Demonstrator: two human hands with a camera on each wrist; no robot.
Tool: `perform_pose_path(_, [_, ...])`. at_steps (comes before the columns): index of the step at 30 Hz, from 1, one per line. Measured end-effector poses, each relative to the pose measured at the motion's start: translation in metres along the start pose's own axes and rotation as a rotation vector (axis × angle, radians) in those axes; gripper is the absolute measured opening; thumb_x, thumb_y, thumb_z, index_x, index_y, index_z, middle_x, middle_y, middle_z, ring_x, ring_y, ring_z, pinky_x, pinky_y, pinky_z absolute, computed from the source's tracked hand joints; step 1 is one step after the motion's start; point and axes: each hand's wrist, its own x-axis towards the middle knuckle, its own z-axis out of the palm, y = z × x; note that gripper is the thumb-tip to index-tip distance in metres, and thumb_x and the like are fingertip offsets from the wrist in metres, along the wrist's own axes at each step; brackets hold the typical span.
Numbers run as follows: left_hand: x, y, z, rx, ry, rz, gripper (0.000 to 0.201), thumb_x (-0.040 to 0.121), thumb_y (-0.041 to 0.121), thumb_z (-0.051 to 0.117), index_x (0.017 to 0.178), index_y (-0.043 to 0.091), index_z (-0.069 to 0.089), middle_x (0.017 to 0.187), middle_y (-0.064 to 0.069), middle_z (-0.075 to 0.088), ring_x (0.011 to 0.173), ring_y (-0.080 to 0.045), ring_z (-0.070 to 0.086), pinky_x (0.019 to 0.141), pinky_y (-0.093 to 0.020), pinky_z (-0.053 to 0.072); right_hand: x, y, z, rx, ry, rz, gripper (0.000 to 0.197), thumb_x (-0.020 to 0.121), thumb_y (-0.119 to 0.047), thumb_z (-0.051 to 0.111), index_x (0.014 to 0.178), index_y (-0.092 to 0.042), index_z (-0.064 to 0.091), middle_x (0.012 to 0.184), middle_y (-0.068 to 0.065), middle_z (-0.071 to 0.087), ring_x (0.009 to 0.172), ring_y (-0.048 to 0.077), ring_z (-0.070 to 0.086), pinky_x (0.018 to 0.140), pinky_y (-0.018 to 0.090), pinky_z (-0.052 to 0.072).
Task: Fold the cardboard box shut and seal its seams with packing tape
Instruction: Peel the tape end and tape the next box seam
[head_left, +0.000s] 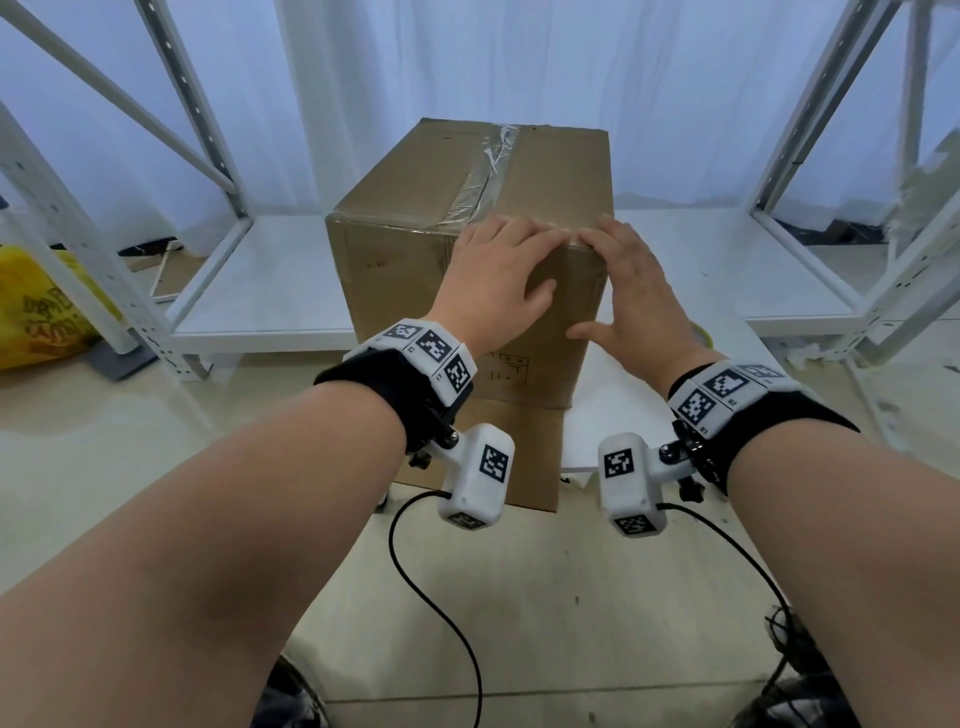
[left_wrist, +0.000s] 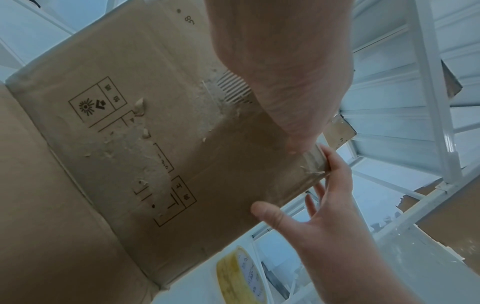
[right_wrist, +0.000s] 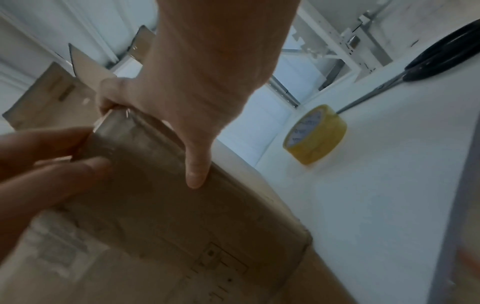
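A closed brown cardboard box (head_left: 405, 270) stands upright on a small white table (head_left: 623, 405). Clear tape (head_left: 491, 171) runs along its top centre seam, and more tape wraps the near top edge. My left hand (head_left: 519, 260) lies over that near edge with flat fingers, its thumb on the front face. My right hand (head_left: 613, 280) presses the near right corner, fingers on top and thumb spread down the side. In the right wrist view the right hand (right_wrist: 207, 82) presses glossy tape on the corner. A yellow packing tape roll (right_wrist: 315, 133) stands on the table, right of the box.
Black-handled scissors (right_wrist: 415, 65) lie on the table beyond the tape roll. A loose cardboard flap (head_left: 524, 457) sticks out below the box toward me. White metal racks (head_left: 218, 171) stand left and right, with low shelves behind. A yellow bag (head_left: 41, 312) sits at far left.
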Motion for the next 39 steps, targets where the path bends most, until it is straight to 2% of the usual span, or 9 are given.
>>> perform_pose_path(7, [-0.004,0.004,0.009,0.086,0.075,0.033,0.049,0.084,0.031,0.061,0.13,0.018,0.053,0.125,-0.001,0.056,0.117,-0.027,0.048,0.101,-0.04,0.032,0.016,-0.014,-0.016,0.217,0.215,0.029,0.035,0.084,-0.014,0.07,0.117,-0.005,0.067,0.123,0.013,0.064,0.124,0.024,0.054,0.105,0.022,0.032])
perform_pose_path(13, [0.006,0.015,0.018,0.222,0.012,0.044,0.074,0.08,0.054,0.062,0.138,0.014,0.042,0.139,-0.004,0.047,0.13,-0.024,0.041,0.108,-0.038,0.023,0.018,-0.018,-0.014,0.29,0.244,0.054,0.028,0.089,-0.013,0.064,0.116,-0.008,0.068,0.119,0.01,0.067,0.117,0.016,0.058,0.101,0.003,0.029])
perform_pose_path(16, [0.01,0.023,0.029,0.225,0.019,-0.021,0.079,0.073,0.061,0.065,0.131,0.01,0.046,0.135,-0.007,0.05,0.128,-0.027,0.043,0.109,-0.042,0.024,0.015,-0.017,-0.017,0.284,0.236,0.039,0.028,0.093,-0.013,0.058,0.119,-0.008,0.067,0.12,0.008,0.066,0.115,0.01,0.055,0.099,-0.001,0.028])
perform_pose_path(19, [0.019,0.024,0.026,0.224,0.056,-0.021,0.067,0.07,0.065,0.064,0.112,0.014,0.055,0.114,-0.004,0.057,0.109,-0.029,0.052,0.097,-0.043,0.031,0.013,-0.015,-0.024,0.267,0.158,0.049,0.029,0.096,-0.013,0.053,0.123,-0.01,0.064,0.124,0.006,0.064,0.118,0.014,0.056,0.102,0.007,0.031])
perform_pose_path(25, [0.028,0.021,0.013,0.142,0.102,-0.001,0.049,0.082,0.059,0.036,0.094,0.02,0.062,0.094,0.001,0.06,0.092,-0.025,0.055,0.085,-0.037,0.03,0.014,-0.018,-0.03,0.493,0.13,0.149,0.03,0.098,-0.021,0.046,0.118,-0.014,0.068,0.121,0.001,0.066,0.117,0.012,0.057,0.105,0.032,0.043])
perform_pose_path(30, [0.027,0.019,0.013,0.039,0.12,-0.041,0.029,0.093,0.041,0.049,0.092,0.017,0.065,0.092,-0.002,0.06,0.09,-0.025,0.055,0.083,-0.033,0.031,0.013,-0.024,-0.031,0.538,0.153,0.181,0.041,0.084,-0.019,0.042,0.114,-0.012,0.069,0.114,-0.005,0.064,0.113,0.009,0.056,0.105,0.026,0.042])
perform_pose_path(33, [0.022,0.006,0.004,-0.097,0.054,0.01,0.03,0.098,0.03,0.045,0.114,0.014,0.065,0.114,-0.007,0.064,0.107,-0.028,0.057,0.092,-0.036,0.038,0.012,-0.026,-0.024,0.284,0.125,0.065,0.035,0.089,-0.018,0.05,0.121,-0.013,0.064,0.121,0.003,0.062,0.112,0.016,0.054,0.101,0.025,0.04])
perform_pose_path(35, [0.016,-0.005,-0.004,-0.013,-0.046,0.005,0.037,0.101,0.027,0.039,0.132,0.014,0.054,0.138,-0.006,0.052,0.129,-0.024,0.046,0.106,-0.033,0.029,0.016,-0.028,-0.019,0.115,0.1,0.043,0.032,0.096,-0.022,0.052,0.126,-0.015,0.062,0.12,0.006,0.059,0.111,0.022,0.05,0.094,0.022,0.034])
perform_pose_path(39, [-0.006,-0.04,-0.025,0.06,-0.038,-0.105,0.039,0.103,0.023,0.034,0.141,0.02,0.044,0.146,0.0,0.043,0.135,-0.02,0.038,0.111,-0.034,0.028,0.022,-0.038,-0.016,0.096,0.156,0.154,0.029,0.097,-0.026,0.053,0.121,-0.018,0.066,0.113,0.004,0.056,0.109,0.021,0.045,0.086,0.02,0.032])
